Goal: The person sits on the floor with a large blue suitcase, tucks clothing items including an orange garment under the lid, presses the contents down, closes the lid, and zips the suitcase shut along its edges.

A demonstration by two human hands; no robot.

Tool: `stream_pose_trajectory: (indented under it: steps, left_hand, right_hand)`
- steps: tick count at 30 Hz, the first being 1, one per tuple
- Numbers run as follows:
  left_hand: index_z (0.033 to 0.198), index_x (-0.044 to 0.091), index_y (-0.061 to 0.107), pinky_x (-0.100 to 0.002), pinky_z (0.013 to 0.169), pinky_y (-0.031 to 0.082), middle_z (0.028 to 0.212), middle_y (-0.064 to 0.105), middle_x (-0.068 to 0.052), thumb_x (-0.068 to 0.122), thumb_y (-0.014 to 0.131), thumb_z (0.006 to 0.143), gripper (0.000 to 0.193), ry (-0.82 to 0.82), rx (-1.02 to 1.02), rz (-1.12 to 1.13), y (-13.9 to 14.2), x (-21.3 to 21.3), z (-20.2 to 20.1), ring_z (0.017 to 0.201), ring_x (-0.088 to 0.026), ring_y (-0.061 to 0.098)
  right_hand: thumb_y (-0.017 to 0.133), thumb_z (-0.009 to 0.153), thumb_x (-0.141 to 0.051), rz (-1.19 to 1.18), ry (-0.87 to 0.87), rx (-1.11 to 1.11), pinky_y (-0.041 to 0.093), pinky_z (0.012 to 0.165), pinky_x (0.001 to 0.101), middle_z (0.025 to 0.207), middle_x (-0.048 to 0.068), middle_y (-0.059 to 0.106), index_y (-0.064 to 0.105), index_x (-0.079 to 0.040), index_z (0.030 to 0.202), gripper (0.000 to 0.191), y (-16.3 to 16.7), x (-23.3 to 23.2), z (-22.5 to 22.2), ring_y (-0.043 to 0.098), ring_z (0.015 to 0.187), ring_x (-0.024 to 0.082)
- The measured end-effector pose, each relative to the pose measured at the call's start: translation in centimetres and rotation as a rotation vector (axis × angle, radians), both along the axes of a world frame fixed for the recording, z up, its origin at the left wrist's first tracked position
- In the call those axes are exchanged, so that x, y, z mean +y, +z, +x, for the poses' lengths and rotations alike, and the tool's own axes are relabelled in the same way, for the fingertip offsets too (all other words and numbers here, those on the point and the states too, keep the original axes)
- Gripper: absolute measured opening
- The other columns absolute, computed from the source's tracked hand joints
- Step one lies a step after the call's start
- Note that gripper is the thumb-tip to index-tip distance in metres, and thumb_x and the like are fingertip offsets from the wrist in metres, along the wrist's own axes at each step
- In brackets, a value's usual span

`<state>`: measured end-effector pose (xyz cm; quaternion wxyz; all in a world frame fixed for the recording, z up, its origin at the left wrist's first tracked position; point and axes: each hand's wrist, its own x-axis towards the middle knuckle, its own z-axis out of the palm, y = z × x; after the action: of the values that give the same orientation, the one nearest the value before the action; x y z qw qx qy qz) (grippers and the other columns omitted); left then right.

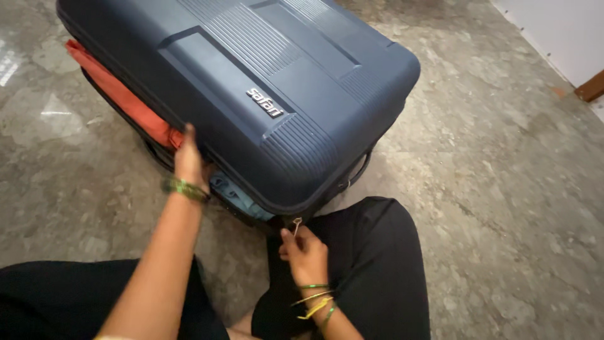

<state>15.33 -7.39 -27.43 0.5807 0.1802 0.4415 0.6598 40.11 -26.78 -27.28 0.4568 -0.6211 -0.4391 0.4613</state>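
In the head view, one dark blue hard-shell suitcase [251, 82] lies on a mottled grey stone floor [503, 189], its ribbed lid not fully down. A single small light-coloured label sits on the lid, a slanted strip above and to the right of the left fingers.

The left hand [187, 157] presses against the gap at the case's near-left edge, its fingers held together and tucked in at the rim; their tips are hidden, so whether they grip anything cannot be told. Just beside those fingers, to their left, one fold of orange-red cloth [119, 94] bulges out of the gap. Below and right of them, one bit of pale blue fabric [236, 195] also pokes out.

The right hand [305, 252] is at the case's near corner, its fingers pinched together on one small metal zipper pull [296, 223], which stands just above the fingertips and touches the case's lower edge.

A green bangle circles the left wrist; several green and yellow ones circle the right. The person's black trousers [377, 271] lie under and beside the right hand.
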Motion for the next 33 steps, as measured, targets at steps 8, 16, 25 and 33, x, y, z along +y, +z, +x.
stream_pose_trajectory:
  steps: [8, 16, 25, 33]
  left_hand:
    - [0.143, 0.007, 0.055, -0.055, 0.096, 0.061, 0.136, 0.067, -0.018, 0.068, 0.061, 0.083, 0.086, 0.252, 0.141, 0.033, -1.7, 4.3, -1.4, 0.114, -0.037, 0.071]
    - [0.143, 0.005, 0.051, -0.05, 0.097, 0.057, 0.138, 0.065, -0.012, 0.068, 0.058, 0.086, 0.086, 0.112, -0.176, 0.108, -1.3, 3.9, -1.2, 0.119, -0.032, 0.068]
    - [0.137, -0.006, 0.059, -0.038, 0.098, 0.057, 0.132, 0.07, -0.011, 0.061, 0.063, 0.09, 0.082, 0.4, -0.047, 0.133, -1.2, 2.4, 0.8, 0.113, -0.025, 0.07]
    - [0.14, 0.001, 0.057, -0.038, 0.091, 0.056, 0.131, 0.068, -0.006, 0.06, 0.06, 0.092, 0.076, 0.281, -0.066, 0.149, 0.8, -5.8, 3.6, 0.111, -0.023, 0.069]
  right_hand:
    - [0.085, 0.077, -0.038, 0.205, -0.037, -0.567, 0.053, 0.055, 0.0434, 0.066, 0.017, 0.068, 0.063, -0.001, 0.082, 0.043, 2.4, 0.1, -0.1, 0.069, 0.062, 0.036]
    - [0.091, 0.068, -0.042, 0.168, -0.085, -0.629, 0.052, 0.059, 0.0491, 0.067, 0.018, 0.067, 0.061, -0.003, 0.077, 0.05, 3.2, 1.2, -0.6, 0.067, 0.069, 0.043]
    - [0.089, 0.073, -0.033, 0.326, -0.191, -0.571, 0.05, 0.057, 0.0484, 0.065, 0.02, 0.064, 0.056, 0.0, 0.073, 0.047, 1.1, 1.1, -0.6, 0.065, 0.065, 0.043]
    - [0.088, 0.071, -0.025, 0.345, -0.289, -0.473, 0.049, 0.053, 0.0436, 0.061, 0.019, 0.065, 0.06, -0.001, 0.072, 0.038, 0.8, -0.3, 0.9, 0.064, 0.054, 0.038]
